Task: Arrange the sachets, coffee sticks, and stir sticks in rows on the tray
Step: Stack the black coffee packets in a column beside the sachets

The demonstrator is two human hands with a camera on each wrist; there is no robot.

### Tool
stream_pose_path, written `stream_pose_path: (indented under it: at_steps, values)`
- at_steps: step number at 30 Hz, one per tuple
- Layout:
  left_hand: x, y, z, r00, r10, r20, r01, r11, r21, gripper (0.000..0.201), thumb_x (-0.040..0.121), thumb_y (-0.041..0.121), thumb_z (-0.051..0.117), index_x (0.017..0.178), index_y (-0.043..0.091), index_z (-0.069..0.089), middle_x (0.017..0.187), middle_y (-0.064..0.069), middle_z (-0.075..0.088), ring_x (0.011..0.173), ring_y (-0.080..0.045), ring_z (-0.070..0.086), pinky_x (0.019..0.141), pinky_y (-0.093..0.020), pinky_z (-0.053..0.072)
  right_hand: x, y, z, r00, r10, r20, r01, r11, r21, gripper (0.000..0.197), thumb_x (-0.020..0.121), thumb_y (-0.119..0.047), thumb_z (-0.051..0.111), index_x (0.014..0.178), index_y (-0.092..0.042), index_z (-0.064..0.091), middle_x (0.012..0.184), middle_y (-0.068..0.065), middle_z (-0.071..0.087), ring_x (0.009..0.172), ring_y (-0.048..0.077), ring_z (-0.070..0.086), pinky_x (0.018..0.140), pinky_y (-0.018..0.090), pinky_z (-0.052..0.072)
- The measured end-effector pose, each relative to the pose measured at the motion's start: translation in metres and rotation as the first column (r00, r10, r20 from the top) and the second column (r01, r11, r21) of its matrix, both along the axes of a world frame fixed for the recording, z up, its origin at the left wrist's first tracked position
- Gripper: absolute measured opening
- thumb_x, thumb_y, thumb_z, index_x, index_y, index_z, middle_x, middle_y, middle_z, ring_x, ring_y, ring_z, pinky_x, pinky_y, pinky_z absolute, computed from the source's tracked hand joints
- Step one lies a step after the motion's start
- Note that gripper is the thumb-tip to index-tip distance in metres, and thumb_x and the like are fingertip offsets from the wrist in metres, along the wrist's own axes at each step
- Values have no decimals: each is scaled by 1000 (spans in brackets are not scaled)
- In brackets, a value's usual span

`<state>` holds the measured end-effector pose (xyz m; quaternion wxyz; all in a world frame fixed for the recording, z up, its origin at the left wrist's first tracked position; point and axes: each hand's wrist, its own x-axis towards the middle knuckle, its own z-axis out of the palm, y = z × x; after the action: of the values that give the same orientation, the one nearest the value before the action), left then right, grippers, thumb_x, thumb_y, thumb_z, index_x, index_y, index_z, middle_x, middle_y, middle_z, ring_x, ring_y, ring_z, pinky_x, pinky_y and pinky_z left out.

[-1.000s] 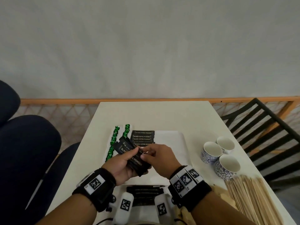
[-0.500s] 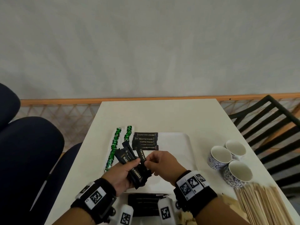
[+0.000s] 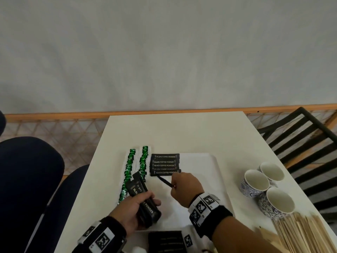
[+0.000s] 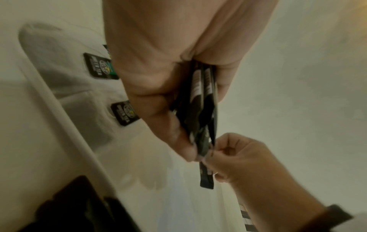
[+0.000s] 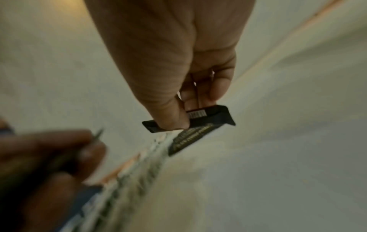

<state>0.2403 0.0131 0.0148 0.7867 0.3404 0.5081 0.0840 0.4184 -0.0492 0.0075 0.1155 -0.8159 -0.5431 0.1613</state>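
Observation:
A white tray (image 3: 209, 161) on the table carries two columns of green sachets (image 3: 129, 168) at its left and a row of several black coffee sticks (image 3: 165, 164) beside them. My left hand (image 3: 135, 207) grips a bundle of black coffee sticks (image 3: 144, 199) over the tray's near left part. My right hand (image 3: 184, 187) pinches a single black coffee stick (image 3: 165, 181) by one end, just in front of the laid row. The right wrist view shows that stick (image 5: 190, 119) between thumb and fingers, above the row (image 5: 188, 139).
Three patterned cups (image 3: 268, 189) stand to the right of the tray. A heap of wooden stir sticks (image 3: 306, 232) lies at the near right. A black box (image 3: 166, 241) sits at the near table edge. Dark chairs flank the table.
My right hand has pulled one coffee stick out of the bundle and carried it forward toward the laid row. The left hand has stayed near with the bundle.

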Motion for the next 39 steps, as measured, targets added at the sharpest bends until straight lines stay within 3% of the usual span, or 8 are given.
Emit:
stream_pose_path:
  at_steps: [2,5,10,15,17,22,29,39]
  values:
    - [-5,6,-3,1000,9,-15,-10,1000,-17,15,89,24,61,88,9,64,96,-17,74,76,-32,65,72,-38,47,1,5,-13,980,122,157,-108,990,-93,19,89,-12,49,106,-14,56,108,10,61,99,30,57,69,31,36]
    - [-12,13,-6,998,59,-1,-59,996,-60,15,89,23,60,89,8,63,94,-18,73,78,-33,64,76,-40,47,0,10,-26,954,214,209,-178,968,-180,20,93,-17,49,111,-13,58,111,10,58,103,30,56,75,34,39]
    - [-18,19,-13,996,81,33,-78,993,-88,19,84,21,62,97,7,64,93,-18,72,79,-31,66,99,-52,43,13,16,-34,994,36,105,-25,994,-108,29,91,-40,58,116,-25,59,120,-2,56,113,22,50,94,35,42]
    - [-15,20,-17,993,105,57,-98,988,-122,27,73,22,67,95,6,66,86,-19,66,94,-41,62,75,-46,51,16,25,-37,974,70,215,-23,977,-213,29,92,-42,56,111,-21,64,113,2,58,108,24,50,89,38,42]
    - [-14,21,-18,992,106,65,-98,988,-120,28,76,21,66,98,4,66,87,-21,65,94,-44,64,71,-47,54,14,29,-37,965,96,243,-42,976,-216,27,93,-38,54,110,-20,63,112,3,58,107,24,50,88,39,41]
    - [-15,22,-22,991,105,87,-94,988,-123,28,73,22,68,95,4,67,92,-22,61,91,-45,64,69,-47,55,16,31,-37,978,123,171,-85,973,-213,37,87,-51,58,113,-25,61,113,-2,57,109,21,51,94,42,40]
    - [-15,21,-25,989,110,101,-96,986,-137,32,69,19,70,97,3,66,94,-21,59,97,-44,59,66,-46,56,13,37,-43,973,82,215,-62,993,-99,18,90,-38,57,103,-27,63,106,-3,59,105,22,51,88,39,36]
    - [-17,24,-32,990,112,90,-102,989,-111,37,68,20,71,102,5,66,93,-19,59,98,-40,58,73,-45,54,15,48,-42,979,50,198,-41,998,-47,23,93,-40,54,114,-31,60,114,-5,59,110,21,46,92,40,32]
